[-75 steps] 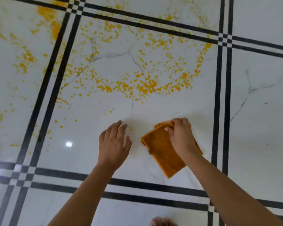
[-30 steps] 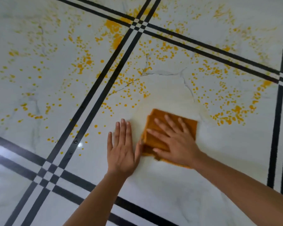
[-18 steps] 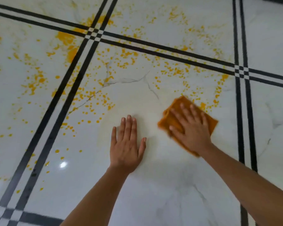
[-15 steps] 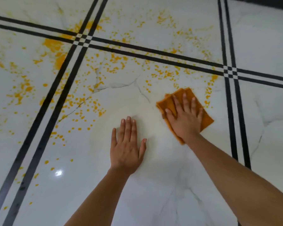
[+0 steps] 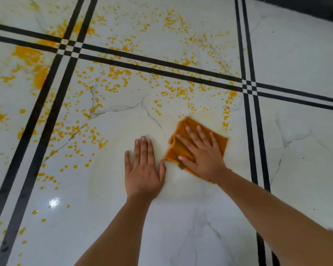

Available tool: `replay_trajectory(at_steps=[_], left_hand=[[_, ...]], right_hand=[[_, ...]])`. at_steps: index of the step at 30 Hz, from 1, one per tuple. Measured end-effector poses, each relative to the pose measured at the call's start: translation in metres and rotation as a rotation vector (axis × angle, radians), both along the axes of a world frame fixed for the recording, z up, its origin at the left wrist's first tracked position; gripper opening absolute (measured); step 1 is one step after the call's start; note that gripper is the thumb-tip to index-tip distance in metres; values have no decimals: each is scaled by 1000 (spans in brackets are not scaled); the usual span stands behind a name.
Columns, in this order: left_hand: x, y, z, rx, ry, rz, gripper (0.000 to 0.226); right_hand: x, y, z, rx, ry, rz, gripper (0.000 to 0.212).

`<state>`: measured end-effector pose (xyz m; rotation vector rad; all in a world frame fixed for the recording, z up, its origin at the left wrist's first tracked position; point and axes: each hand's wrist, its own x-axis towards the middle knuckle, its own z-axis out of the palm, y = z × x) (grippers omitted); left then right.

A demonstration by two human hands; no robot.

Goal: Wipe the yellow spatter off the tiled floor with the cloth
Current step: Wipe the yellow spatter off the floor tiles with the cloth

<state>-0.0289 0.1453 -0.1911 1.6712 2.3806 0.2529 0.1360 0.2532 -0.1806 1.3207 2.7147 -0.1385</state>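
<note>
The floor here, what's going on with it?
A person is wiping yellow spatter off a white tiled floor. The right hand presses a folded orange cloth flat; the left hand braces open on the tile. A patch around the hands looks wiped, with drops left beyond it.

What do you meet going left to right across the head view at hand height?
Left double black tile line → yellow spatter → left hand → cloth under right hand → right double black line.

Dark strip along top right edge; detail unclear
</note>
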Motion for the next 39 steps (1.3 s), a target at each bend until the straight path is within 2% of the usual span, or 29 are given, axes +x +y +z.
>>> replay_trajectory(at_steps=[1, 3, 4, 5, 6, 8, 9, 10, 11, 13, 14, 15, 17, 19, 20, 21, 22, 25, 26, 27, 28, 30, 31, 32, 33, 35, 36, 37, 39], left_hand=[[0, 0, 1, -12, -5, -4, 66], [0, -1, 1, -28, 1, -1, 66], [0, -1, 1, -33, 4, -1, 66], [-1, 0, 1, -36, 12, 0, 65], [-1, 0, 2, -35, 20, 1, 65], [-3, -2, 2, -41, 31, -3, 66], [-1, -2, 2, -48, 34, 5, 66], [-2, -2, 2, -47, 32, 0, 66], [-2, -3, 3, -49, 29, 3, 66], [-3, -3, 4, -44, 33, 29, 66], [-2, -2, 4, -41, 36, 41, 67], [2, 2, 4, -32, 35, 70, 68], [15, 11, 3, -4, 22, 180, 71], [38, 29, 5, -4, -9, 318, 72], [48, 40, 7, -1, -17, 353, 70], [58, 52, 6, -4, -15, 371, 68], [64, 62, 5, -12, -10, 376, 67], [75, 78, 2, -47, 22, 441, 66], [78, 82, 2, -53, 36, 466, 67], [81, 85, 1, -57, 42, 490, 67], [83, 87, 2, -58, 46, 513, 67], [89, 96, 2, -48, 54, 540, 68], [90, 101, 2, -42, 55, 542, 67], [93, 108, 3, -40, 54, 537, 67], [94, 115, 3, -35, 51, 531, 67], [96, 128, 4, -10, 52, 528, 66], [99, 137, 3, 0, 50, 529, 67], [103, 143, 2, 3, 44, 537, 67], [113, 152, 2, 13, 37, 562, 67]], right_hand=[[6, 15, 1, -6, -12, -103, 66], [-1, 40, -2, -27, 42, -472, 68], [-10, 44, -3, -38, 38, -561, 68], [-18, 44, -3, -10, 50, -498, 68], [-22, 40, -2, 13, 74, -305, 67], [-4, 46, -5, 10, 17, 253, 64], [10, 65, -4, -1, -10, 458, 63], [18, 85, -3, 25, -21, 518, 63], [21, 105, -4, 49, -10, 442, 64], [18, 133, 0, -13, 40, 100, 66], [12, 136, -1, -14, 53, 0, 67], [8, 134, -1, -2, 53, -10, 67], [7, 118, -2, -5, 57, 231, 66], [30, 123, -8, -24, 38, 658, 64], [40, 139, -8, -20, 27, 802, 64], [45, 163, -10, 0, 43, 842, 64], [46, 184, -11, 24, 63, 756, 63], [17, 217, -6, -1, 89, 167, 66], [8, 209, -5, 0, 89, 92, 66], [5, 194, -3, -4, 107, 129, 65], [9, 180, -3, -17, 117, 273, 64], [45, 175, -6, -50, 72, 701, 62], [56, 194, -7, -40, 60, 829, 62], [60, 219, -10, -13, 54, 838, 63], [52, 242, -11, 10, 67, 715, 65], [28, 264, -4, -4, 74, 309, 66], [22, 259, -3, -3, 63, 213, 66], [27, 244, -2, 4, 80, 228, 66], [69, 215, -6, -27, 72, 534, 65]])
